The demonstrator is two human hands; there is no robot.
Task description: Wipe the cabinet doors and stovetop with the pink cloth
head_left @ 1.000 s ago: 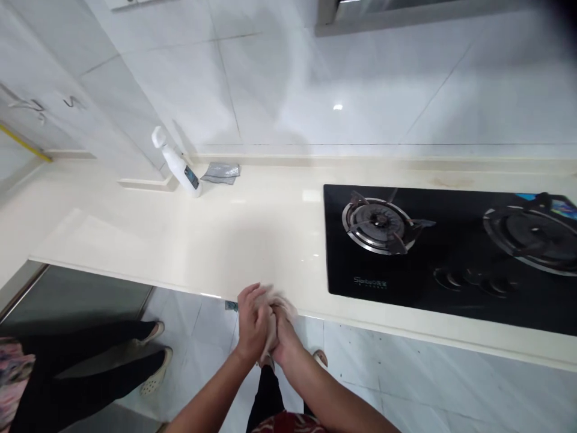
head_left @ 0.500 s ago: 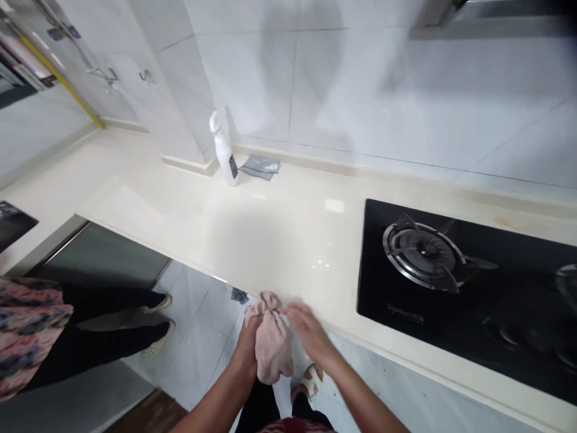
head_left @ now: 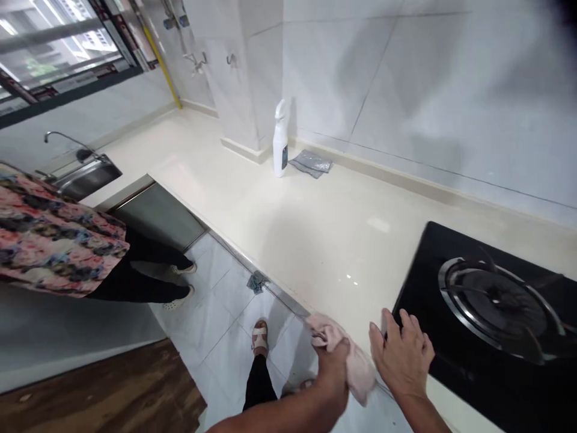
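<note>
My left hand (head_left: 332, 367) is closed around a bunched pink cloth (head_left: 359, 370) at the front edge of the cream countertop (head_left: 288, 240). One end of the cloth rests near the counter's edge, and the rest hangs below my fist. My right hand (head_left: 404, 355) has its fingers spread and holds nothing. It is over the counter's front part, with the fingertips at the left corner of the black gas stove (head_left: 419, 279). Whether the palm presses on the surface I cannot tell.
A white spray bottle (head_left: 280, 144) stands by the wall beside a folded grey plastic packet (head_left: 311, 162). Another person in a floral top (head_left: 63, 234) is at the left, near a steel sink (head_left: 92, 177). A dark rag (head_left: 256, 281) lies on the tiled floor.
My right hand has come away from the cloth and moved to the stove's corner, fingers spread. My left hand keeps the cloth. The view has turned left, bringing in the window and sink.
</note>
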